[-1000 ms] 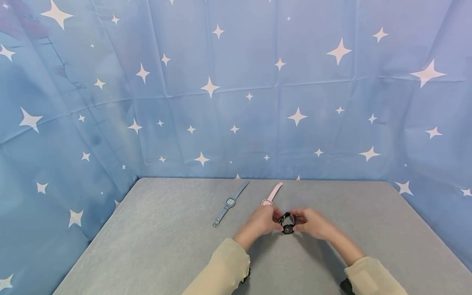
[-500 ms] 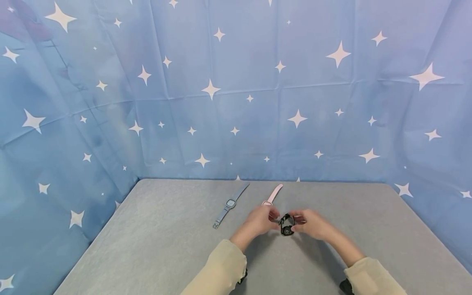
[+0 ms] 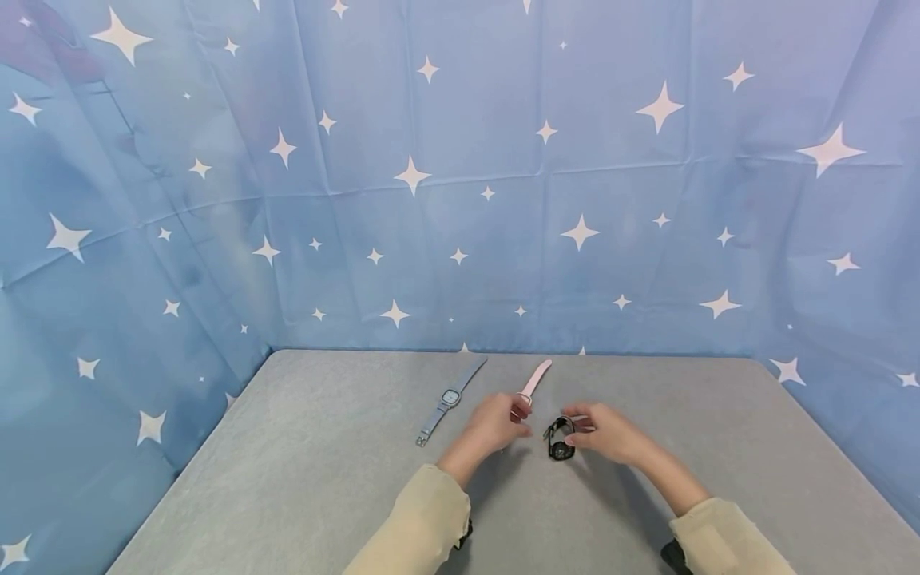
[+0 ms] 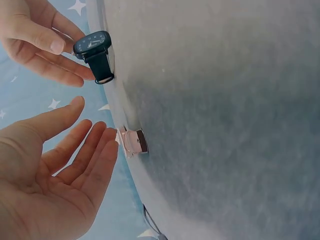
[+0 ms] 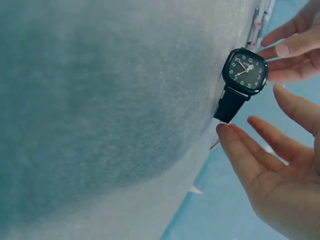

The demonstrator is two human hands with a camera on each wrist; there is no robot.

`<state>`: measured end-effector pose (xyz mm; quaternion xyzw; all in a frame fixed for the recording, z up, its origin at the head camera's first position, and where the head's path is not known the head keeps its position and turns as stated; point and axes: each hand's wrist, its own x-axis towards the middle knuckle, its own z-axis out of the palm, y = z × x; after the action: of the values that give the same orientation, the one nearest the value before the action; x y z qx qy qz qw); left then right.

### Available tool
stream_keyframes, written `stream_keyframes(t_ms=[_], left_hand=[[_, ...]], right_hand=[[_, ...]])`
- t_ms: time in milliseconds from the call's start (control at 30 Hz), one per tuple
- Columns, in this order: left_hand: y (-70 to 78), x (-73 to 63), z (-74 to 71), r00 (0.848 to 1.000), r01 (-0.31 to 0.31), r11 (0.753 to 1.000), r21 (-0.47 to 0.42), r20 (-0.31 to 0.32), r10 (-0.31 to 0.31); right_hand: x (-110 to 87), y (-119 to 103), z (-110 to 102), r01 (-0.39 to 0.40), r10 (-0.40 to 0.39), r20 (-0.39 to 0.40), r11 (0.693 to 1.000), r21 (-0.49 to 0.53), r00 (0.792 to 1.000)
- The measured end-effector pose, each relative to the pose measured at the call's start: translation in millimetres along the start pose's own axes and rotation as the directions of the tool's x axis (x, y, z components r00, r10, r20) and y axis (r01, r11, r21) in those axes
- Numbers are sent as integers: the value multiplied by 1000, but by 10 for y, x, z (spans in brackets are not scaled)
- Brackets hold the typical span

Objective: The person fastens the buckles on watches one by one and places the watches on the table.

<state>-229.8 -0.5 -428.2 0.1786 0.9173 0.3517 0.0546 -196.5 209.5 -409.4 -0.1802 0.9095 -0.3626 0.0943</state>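
A black watch (image 3: 562, 450) with a squarish dial and white numerals stands on the grey table, strap looped, near the middle. My right hand (image 3: 607, 432) is at its right side; in the right wrist view its fingers (image 5: 240, 150) are extended, fingertips right at the strap, thumb apart from them. My left hand (image 3: 496, 422) is left of the black watch, over the lower part of a pink watch (image 3: 536, 378), hiding some of it. Spread, relaxed fingers with nothing between them show on this hand (image 4: 65, 175) in the left wrist view. A blue-grey watch (image 3: 450, 398) lies flat further left.
The grey table (image 3: 287, 479) ends at a blue curtain (image 3: 460, 200) with white stars behind it. The pink and blue-grey watches lie side by side, slanting toward the back edge. Both forearms reach in from the front.
My left hand has come away from the black watch and moved left toward the pink one. The right hand stays beside the black watch, which has hardly shifted.
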Motion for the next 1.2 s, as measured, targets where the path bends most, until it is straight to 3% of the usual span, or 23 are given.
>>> stream_keyframes(t_ms=[533, 900, 1033, 1200], left_hand=[[-41, -13, -57, 994, 65, 995, 78, -90, -58], [-42, -11, 1, 980, 187, 967, 170, -102, -172], [-62, 8, 27, 979, 189, 956, 226, -117, -166], [-62, 13, 41, 977, 193, 957, 215, -128, -169]], right_hand=[[68, -30, -7, 35, -35, -18, 999, -22, 999], [68, -94, -10, 39, -40, -32, 999, -32, 999], [66, -91, -1, 38, -39, -37, 999, -29, 999], [52, -89, 8, 38, -39, -45, 999, -17, 998]])
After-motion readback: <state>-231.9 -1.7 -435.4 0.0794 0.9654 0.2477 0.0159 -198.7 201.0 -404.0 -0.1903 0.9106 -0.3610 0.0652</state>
